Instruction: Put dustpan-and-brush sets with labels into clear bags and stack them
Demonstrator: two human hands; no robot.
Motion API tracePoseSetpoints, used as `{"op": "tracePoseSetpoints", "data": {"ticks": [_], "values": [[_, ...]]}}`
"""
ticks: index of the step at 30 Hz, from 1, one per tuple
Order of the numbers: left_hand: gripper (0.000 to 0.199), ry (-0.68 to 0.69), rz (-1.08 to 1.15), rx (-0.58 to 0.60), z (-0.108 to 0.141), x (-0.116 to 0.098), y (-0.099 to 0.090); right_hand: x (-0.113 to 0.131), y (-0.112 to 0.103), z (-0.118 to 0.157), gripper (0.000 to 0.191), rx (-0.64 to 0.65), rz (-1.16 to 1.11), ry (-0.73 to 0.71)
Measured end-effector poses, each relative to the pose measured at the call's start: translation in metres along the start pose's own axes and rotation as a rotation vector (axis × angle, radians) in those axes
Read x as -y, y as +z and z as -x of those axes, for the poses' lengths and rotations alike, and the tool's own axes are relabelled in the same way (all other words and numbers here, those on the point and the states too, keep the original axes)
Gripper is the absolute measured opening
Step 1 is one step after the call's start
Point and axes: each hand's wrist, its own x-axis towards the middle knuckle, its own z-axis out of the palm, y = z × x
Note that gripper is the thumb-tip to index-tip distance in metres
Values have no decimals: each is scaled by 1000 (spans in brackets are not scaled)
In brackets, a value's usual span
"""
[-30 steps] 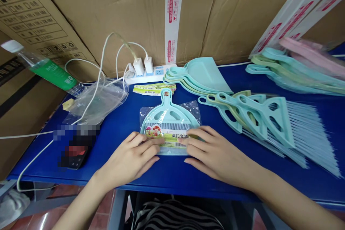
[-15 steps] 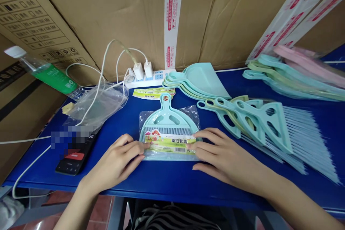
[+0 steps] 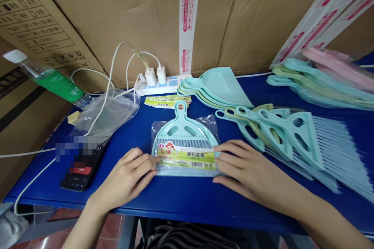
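Note:
A light-blue dustpan and brush set (image 3: 187, 130) lies flat in a clear bag on the blue table, handles pointing away from me. A yellow-green printed label (image 3: 187, 156) covers its lower part, over the grey bristles. My left hand (image 3: 130, 171) has its fingers bunched and closed at the set's left edge, gripping the bag there; part of the grip is hidden. My right hand (image 3: 248, 171) rests at the right edge with fingers apart, fingertips touching the bag and label end, thumb lower near the table.
Stacked dustpans (image 3: 217, 85) and overlapping loose brushes (image 3: 298, 136) lie to the right, with bagged sets (image 3: 324, 78) behind. A power strip (image 3: 175, 81), spare labels (image 3: 166, 101), clear bags (image 3: 105, 111), a phone (image 3: 83, 171) and a bottle (image 3: 55, 81) stand left and back. Cardboard boxes (image 3: 140, 11) form the rear wall.
My right hand's fingertips have slid outward from the label toward the set's right edge. The label's right end shows more. My left hand stays nearly in place.

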Motion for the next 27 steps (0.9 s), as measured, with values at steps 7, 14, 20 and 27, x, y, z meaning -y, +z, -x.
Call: {"op": "tracePoseSetpoints", "data": {"ticks": [7,14,20,27], "values": [[15,115,-123,-194,2,-4,4,5,-4,-4,31,-13,41,11],[16,298,-322,-310,0,-16,13,17,3,-6,32,-68,92,-89],[19,262,-275,-129,-12,-27,26,25,19,-8,16,-1,171,-175],[27,222,-241,-84,-15,-25,26,24,24,-10,25,30,215,-183]]}}
